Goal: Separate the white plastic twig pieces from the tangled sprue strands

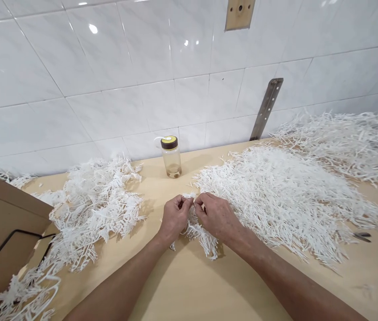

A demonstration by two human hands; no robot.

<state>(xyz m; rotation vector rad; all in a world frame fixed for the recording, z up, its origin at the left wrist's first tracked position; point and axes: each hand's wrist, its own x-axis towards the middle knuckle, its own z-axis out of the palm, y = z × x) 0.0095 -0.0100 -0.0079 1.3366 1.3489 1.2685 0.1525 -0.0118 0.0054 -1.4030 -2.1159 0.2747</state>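
Left grip (174,218) and right grip (216,216) on white strands (205,240), bottle (170,157), brownish contents (173,171)

1. Clock centre: left hand (174,218) and right hand (217,216), side by side over tabletop (175,290); wall (108,89) behind, at 12.
2. Strand bunch (205,240): at centre, between and below the hands.
3. Bottle (171,157): 11 o'clock, on table, near wall.
4. Left strand pile (98,200): 9 o'clock, trailing to 8.
5. Box (8,232): between 8 and 9, beyond left pile.
6. Right strand pile (282,196): 3 o'clock, just beside right hand.
7. Far strand pile (346,142): 2 o'clock, behind right pile.
8. Hand tool (363,236): just past 3, at right pile's outer edge.
9. Bracket (265,109): 1 o'clock, at wall.
10. Wall plate (240,14): between 12 and 1, higher up.
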